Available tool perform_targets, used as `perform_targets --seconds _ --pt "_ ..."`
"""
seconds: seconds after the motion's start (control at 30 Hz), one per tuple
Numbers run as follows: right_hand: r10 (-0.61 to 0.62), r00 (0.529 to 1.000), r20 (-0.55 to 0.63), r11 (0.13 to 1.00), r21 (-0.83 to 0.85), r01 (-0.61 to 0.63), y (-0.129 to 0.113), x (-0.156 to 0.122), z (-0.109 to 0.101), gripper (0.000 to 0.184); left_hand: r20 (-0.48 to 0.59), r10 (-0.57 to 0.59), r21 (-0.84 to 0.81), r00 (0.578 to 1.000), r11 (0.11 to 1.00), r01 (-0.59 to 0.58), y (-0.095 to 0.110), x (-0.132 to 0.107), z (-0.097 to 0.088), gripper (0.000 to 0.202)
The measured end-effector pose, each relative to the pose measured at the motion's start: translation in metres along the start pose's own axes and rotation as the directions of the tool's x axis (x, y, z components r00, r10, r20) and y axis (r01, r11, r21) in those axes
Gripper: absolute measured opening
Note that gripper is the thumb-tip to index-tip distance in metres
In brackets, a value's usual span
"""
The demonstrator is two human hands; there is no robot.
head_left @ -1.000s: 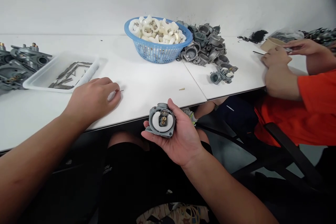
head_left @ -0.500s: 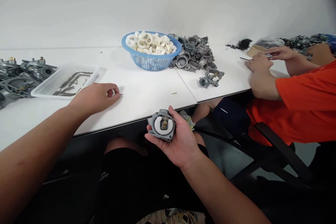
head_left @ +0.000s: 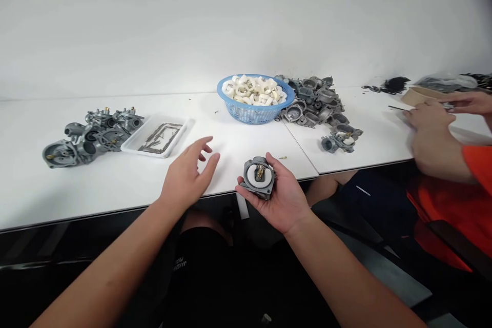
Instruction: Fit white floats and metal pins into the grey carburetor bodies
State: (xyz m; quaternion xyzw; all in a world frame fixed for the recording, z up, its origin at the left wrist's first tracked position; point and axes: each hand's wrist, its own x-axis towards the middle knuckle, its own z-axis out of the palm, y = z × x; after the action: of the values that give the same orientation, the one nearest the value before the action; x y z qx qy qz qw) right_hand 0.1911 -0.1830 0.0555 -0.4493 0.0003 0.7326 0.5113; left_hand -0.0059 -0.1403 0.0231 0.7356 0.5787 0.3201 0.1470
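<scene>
The right hand (head_left: pixel 284 200) cradles one carburetor body (head_left: pixel 259 177); the left hand (head_left: pixel 184 182) is open (spread wide), empty.

Basket (head_left: pixel 250 115) ahead of left hand (head_left: pixel 186 179), tray (head_left: pixel 156 154) beside

Carburetor body (head_left: pixel 260 176) partly hidden by the right hand (head_left: pixel 279 197), a co-worker's hands (head_left: pixel 429 117) blurred.

R hand (head_left: pixel 279 197) cradling carb body (head_left: pixel 260 177), L hand (head_left: pixel 187 174) open above white table (head_left: pixel 115 187), blue basket (head_left: pixel 251 117) of white parts (head_left: pixel 253 90) beyond
</scene>
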Motion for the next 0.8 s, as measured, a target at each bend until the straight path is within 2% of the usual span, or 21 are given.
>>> perform_targets --seconds 0.13,0.23,0.33,0.43,0.6,0.8 --pt "-0.009 1.000 0.019 1.000 -0.024 0.009 0.001 0.018 0.014 0.029 -0.079 0.193 0.077 0.978 0.979 -0.187 -0.008 -0.034 -0.028 0.039" --pt "-0.045 0.998 0.046 0.999 -0.022 0.046 0.006 0.029 0.028 0.029 -0.061 0.233 0.089 0.971 0.970 -0.227 -0.012 -0.040 -0.037 0.048" --pt "-0.063 0.993 0.104 0.998 0.007 0.062 0.016 0.038 0.045 0.028 -0.044 0.236 0.026 0.971 0.972 -0.235 -0.006 -0.036 -0.026 0.065" --pt "-0.045 0.983 0.178 0.998 0.046 0.037 0.027 0.045 0.059 0.030 -0.071 0.168 -0.087 0.983 0.981 -0.174 -0.001 -0.026 -0.006 0.070" --pt "-0.034 0.970 0.241 0.999 0.024 0.029 0.041 0.056 0.073 0.037 -0.118 0.068 -0.298 0.991 0.949 -0.101 -0.008 -0.014 0.017 0.072" --pt "-0.038 0.967 0.250 0.996 0.083 0.018 0.056 0.059 0.084 0.039 -0.279 -0.019 -0.403 0.960 0.910 -0.099 -0.026 -0.018 0.025 0.060"
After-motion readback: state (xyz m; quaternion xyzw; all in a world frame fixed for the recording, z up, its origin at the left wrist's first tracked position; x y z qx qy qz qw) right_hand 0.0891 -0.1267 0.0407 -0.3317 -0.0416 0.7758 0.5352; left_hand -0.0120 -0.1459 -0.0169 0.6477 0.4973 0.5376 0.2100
